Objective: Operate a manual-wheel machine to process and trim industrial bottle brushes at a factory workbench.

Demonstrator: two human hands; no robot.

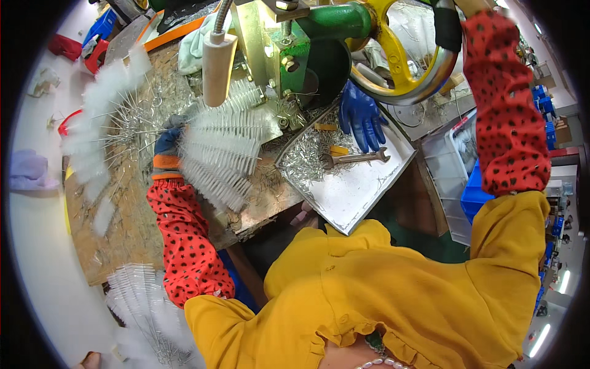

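My left hand [168, 140], in a blue and grey work glove with an orange cuff, is closed on a fan of white bristle brushes [221, 144] with twisted wire stems. Their far ends lie by the green machine press [295, 64]. Loose brushes [101, 117] with wire loops lie left of that hand. At the top right, my right arm reaches up beside the yellow handwheel [396, 61], close to its black grip [447, 27]. Only a bit of skin of my right hand [474, 6] shows at the picture's edge; its fingers are out of sight.
A white tray [362, 190] holds many small metal pins, an open-ended wrench [356, 158] and a blue rubber glove [361, 117]. A white lamp [219, 71] hangs over the worn wooden bench [92, 252]. More brushes [144, 301] are at lower left, a plastic crate [445, 178] at right.
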